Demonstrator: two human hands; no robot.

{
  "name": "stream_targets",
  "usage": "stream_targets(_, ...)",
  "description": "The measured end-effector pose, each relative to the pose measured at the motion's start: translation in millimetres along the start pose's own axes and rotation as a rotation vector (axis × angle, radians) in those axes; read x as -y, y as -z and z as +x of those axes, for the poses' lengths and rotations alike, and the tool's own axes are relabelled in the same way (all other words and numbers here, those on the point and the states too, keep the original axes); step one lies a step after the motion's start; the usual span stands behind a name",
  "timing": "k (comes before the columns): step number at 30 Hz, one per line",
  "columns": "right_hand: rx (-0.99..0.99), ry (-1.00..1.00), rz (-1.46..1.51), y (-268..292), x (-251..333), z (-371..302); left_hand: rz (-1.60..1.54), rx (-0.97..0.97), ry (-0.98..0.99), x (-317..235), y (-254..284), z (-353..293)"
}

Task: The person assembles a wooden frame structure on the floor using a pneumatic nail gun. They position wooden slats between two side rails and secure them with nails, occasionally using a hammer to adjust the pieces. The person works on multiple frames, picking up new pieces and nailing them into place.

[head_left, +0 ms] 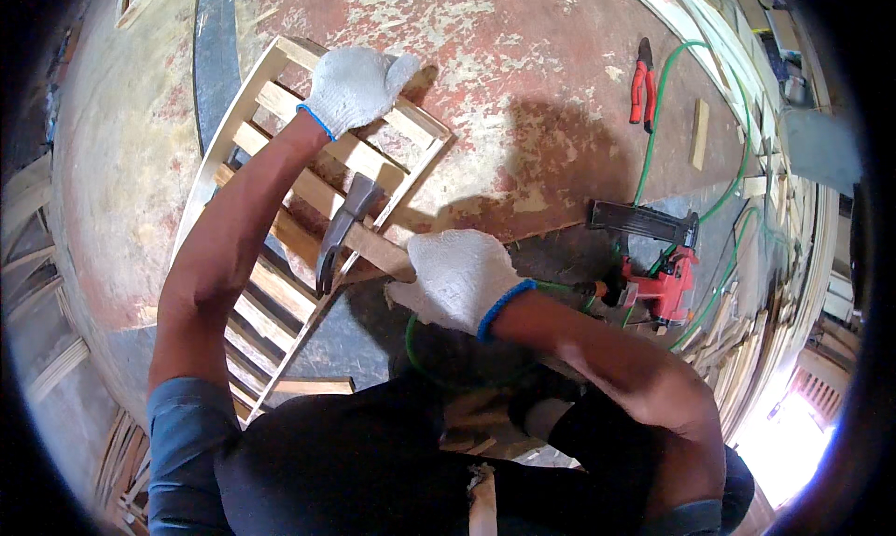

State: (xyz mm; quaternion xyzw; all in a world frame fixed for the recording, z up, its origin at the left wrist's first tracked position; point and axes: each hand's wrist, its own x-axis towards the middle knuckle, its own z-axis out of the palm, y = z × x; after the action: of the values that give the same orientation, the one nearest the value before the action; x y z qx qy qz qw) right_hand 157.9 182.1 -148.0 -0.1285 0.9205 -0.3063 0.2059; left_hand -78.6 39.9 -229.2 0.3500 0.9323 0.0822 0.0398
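Note:
A long wooden slatted frame (301, 193) lies in front of me, slanting from the far middle toward my left knee. My left hand (355, 86), in a white knit glove with a blue cuff, grips it near its far end; the fingertips are hidden. My right hand (459, 279), gloved the same way, is closed around the wooden handle of a claw hammer (350, 221). The dark hammer head is over the frame's right rail and slats, its claw pointing toward me. Whether the head touches the wood I cannot tell.
To the right lies a red and black nail gun (665, 289) with a green air hose (651, 144). Beyond it are red-handled pliers (642, 86) and a short wood strip (699, 135). Stacked wood strips (747, 373) line the right side. The floor (467, 69) has worn red paint.

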Motion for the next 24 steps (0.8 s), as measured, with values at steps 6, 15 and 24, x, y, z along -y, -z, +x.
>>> stream_targets(6,-0.054,-0.222,0.144,35.0,-21.7,8.4,-0.007,0.148,0.102,-11.3,16.7,6.2)
stream_targets(15,0.017,-0.173,0.213,29.5,-26.4,12.4,-0.287,-0.414,-0.145,-9.5,36.8,-40.1)
stream_targets(24,0.273,-0.17,0.157,36.9,3.6,13.5,-0.32,0.046,0.427,-117.5,43.5,-310.2)
